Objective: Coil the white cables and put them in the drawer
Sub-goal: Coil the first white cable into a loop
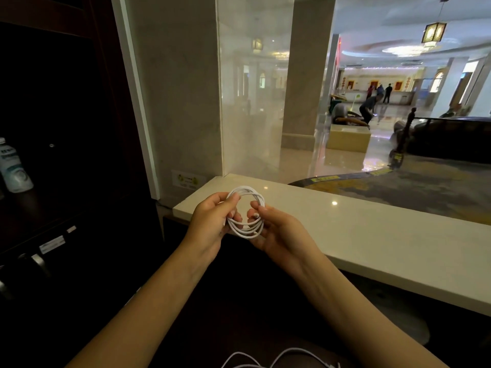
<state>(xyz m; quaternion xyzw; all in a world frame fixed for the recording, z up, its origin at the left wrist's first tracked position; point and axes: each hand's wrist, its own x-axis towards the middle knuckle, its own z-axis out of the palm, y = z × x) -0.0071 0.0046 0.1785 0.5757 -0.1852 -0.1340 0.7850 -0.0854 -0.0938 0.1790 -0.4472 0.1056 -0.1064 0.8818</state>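
A white cable is wound into a small round coil of several loops, held up in front of the pale counter's near edge. My left hand grips the coil's left side, thumb on top. My right hand holds the right side, and its fingertips pinch the cable's end plug inside the ring. A second white cable lies loose at the bottom edge of the view, on a dark surface below my forearms. No drawer shows clearly.
A pale stone counter runs from centre to the right, with a glass pane above it. Dark wooden cabinetry fills the left; a plastic bottle stands on its shelf. Metal handles show at lower left. People stand far off in the lobby.
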